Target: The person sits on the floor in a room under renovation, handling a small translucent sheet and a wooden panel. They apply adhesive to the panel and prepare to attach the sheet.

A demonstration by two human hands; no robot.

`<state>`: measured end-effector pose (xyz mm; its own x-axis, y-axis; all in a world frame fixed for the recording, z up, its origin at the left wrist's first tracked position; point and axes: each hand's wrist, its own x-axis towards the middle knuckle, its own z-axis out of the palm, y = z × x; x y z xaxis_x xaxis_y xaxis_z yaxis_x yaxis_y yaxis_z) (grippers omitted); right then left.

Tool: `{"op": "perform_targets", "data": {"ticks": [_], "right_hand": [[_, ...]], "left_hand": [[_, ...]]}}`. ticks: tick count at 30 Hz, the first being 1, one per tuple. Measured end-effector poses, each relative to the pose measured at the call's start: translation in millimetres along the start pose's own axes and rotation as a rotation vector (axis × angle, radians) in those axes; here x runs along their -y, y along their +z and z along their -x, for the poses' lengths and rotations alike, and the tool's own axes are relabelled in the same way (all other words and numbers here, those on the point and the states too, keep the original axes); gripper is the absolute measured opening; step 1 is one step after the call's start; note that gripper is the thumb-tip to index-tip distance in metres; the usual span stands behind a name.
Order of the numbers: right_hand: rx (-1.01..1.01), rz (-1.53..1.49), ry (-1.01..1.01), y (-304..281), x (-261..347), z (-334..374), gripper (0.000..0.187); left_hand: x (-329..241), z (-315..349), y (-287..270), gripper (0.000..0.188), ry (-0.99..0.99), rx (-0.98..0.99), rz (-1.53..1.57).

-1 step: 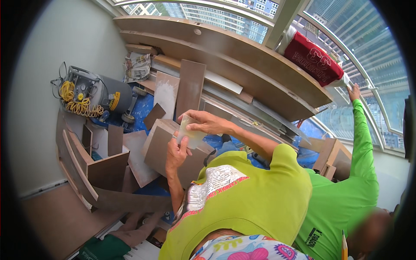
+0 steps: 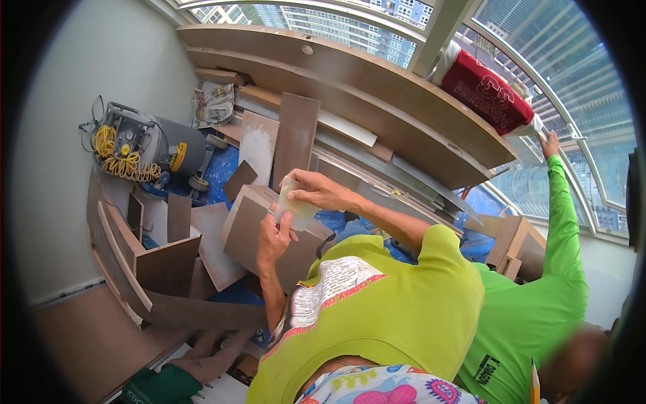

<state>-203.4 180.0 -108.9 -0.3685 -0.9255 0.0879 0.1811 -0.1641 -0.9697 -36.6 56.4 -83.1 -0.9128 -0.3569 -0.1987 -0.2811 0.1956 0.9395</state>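
Note:
Between my hands is a thin, pale translucent rectangular piece [image 2: 301, 211] with a yellowish smear; its exact kind cannot be made out. My left hand [image 2: 273, 240] grips its lower left edge between thumb and fingers. My right hand [image 2: 323, 191] is closed on its upper edge, the thumb lying across its face. The piece is held up in front of my chest, tilted. Behind and below it stands a brown box-shaped board unit [image 2: 259, 236], partly hidden by my hands and my yellow-green shirt.
A grey wheeled air compressor [image 2: 182, 149] with coiled yellow hose stands at left. Long curved brown panels [image 2: 377, 91] lean under the windows. Loose boards [image 2: 296, 131] and an open box [image 2: 168, 266] crowd the floor. At right, a co-worker's green sleeve [image 2: 564, 222] reaches to the window.

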Motion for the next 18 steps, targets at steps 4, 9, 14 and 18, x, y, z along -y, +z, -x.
{"op": "perform_targets", "data": {"ticks": [4,9,14,18], "right_hand": [[-0.164,0.153,-0.006,13,-2,-4,0.029],[-0.260,0.134,-0.083,19,9,-4,0.027],[-0.400,0.138,-0.036,18,15,-5,0.032],[-0.460,0.153,0.007,10,8,-11,0.037]], "left_hand": [[-9,-2,0,0.022,0.011,-0.071,-0.007],[-19,-6,-5,0.020,0.038,-0.034,0.009],[-28,-12,0,0.019,0.058,0.052,0.028],[-29,-17,14,0.019,0.068,0.022,0.002]]}}
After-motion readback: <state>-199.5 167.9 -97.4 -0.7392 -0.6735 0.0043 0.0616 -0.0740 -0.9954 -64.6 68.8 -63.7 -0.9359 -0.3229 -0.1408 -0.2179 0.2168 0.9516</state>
